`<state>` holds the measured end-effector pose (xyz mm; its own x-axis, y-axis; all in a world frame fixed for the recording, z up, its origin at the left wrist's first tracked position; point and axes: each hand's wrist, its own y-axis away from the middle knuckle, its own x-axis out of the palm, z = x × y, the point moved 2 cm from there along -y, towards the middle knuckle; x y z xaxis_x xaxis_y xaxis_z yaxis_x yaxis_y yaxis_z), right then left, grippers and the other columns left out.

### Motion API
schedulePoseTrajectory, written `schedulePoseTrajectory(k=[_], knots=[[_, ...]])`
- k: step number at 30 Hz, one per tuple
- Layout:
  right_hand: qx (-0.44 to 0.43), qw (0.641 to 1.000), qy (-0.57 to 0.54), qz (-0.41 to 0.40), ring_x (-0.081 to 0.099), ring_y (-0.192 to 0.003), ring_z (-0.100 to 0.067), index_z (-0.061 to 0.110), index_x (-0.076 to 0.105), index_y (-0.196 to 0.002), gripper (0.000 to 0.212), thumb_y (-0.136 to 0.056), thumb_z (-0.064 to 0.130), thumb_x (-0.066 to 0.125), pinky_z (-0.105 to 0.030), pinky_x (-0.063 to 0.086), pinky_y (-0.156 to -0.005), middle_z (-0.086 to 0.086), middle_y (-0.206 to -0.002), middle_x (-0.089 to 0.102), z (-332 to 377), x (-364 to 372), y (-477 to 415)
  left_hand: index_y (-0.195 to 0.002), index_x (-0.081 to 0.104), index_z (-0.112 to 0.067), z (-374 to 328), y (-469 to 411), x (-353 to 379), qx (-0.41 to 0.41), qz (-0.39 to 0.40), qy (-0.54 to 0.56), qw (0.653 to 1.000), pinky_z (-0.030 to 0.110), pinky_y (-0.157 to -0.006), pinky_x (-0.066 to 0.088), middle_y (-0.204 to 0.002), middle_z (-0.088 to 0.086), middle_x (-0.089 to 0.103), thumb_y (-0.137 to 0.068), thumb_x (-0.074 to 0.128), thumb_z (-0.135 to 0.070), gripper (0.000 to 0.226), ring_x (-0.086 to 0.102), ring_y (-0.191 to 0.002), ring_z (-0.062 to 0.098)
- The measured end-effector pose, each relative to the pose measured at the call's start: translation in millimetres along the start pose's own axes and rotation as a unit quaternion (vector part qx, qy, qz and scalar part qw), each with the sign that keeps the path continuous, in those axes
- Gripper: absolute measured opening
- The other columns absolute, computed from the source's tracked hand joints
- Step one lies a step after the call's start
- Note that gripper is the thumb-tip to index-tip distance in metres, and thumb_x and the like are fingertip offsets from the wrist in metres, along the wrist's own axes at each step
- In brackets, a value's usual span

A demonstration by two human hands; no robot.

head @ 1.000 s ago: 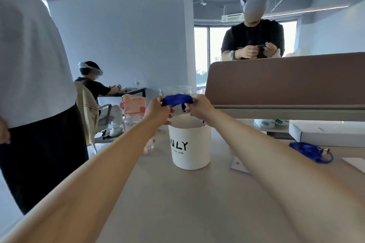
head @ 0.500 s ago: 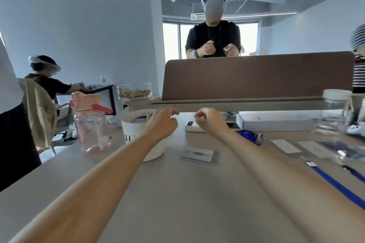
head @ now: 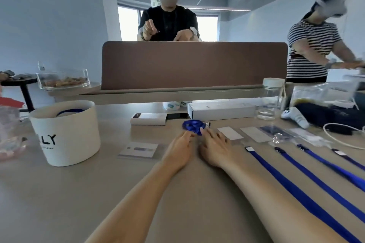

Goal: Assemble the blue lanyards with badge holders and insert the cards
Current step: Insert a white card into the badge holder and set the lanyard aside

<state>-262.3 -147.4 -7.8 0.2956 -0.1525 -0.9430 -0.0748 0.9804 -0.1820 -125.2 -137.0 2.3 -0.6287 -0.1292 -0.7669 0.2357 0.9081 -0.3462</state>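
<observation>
Coiled lanyard point(head: 193, 126) at centre was touched by extended fingers of left hand point(head: 180, 147) & right hand point(head: 215, 145), nothing gripped. Lower-right lanyards point(head: 286, 181), holders point(head: 273, 132) & cards point(head: 230, 133) were judged unassembled; early stage.

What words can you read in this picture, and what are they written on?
"LY": on the white tub; the letters before it are unclear.
Small line under it: too blurred to read.
Print on the card: too blurred to read.
Label on the small white box: too small to read.
</observation>
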Motion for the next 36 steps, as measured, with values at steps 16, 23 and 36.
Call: schedulePoseTrajectory(k=[16,23,36], knots=[[-0.065,0.990,-0.041,-0.119,0.050,-0.066,-0.014,0.017,0.055,-0.083,0.019,-0.095,0.021,0.041,-0.025,0.029,-0.049,0.002,-0.080,0.057,9.4,-47.0,80.1,-0.095,0.060,-0.024,13.6,-41.6,14.7,0.000,0.021,-0.052,0.998,0.032,-0.073,0.040,-0.099,-0.005,0.059,-0.088,0.057,-0.040,0.018,0.053,-0.100,0.021],[-0.015,0.985,-0.143,-0.096,0.053,-0.112,-0.011,0.024,0.048,-0.130,0.040,-0.093,0.011,0.055,-0.018,0.046,-0.082,-0.001,-0.135,0.047,5.1,-40.2,87.9,-0.100,0.057,-0.007,-4.4,46.0,-26.2,-0.108,-0.059,0.330,0.936,0.046,-0.081,0.053,-0.086,0.005,0.062,-0.100,0.044,-0.014,0.015,0.058,-0.078,0.019],[-0.256,0.942,-0.216,0.010,0.059,-0.095,-0.013,0.021,0.068,-0.106,0.030,-0.088,0.003,0.053,-0.027,0.045,-0.082,0.002,-0.104,0.068,116.3,-0.5,99.3,-0.091,0.052,-0.016,37.1,153.3,-109.3,-0.195,-0.143,0.324,0.914,0.017,-0.060,0.041,-0.082,-0.001,0.056,-0.097,0.034,-0.005,0.022,0.049,-0.069,0.009]])
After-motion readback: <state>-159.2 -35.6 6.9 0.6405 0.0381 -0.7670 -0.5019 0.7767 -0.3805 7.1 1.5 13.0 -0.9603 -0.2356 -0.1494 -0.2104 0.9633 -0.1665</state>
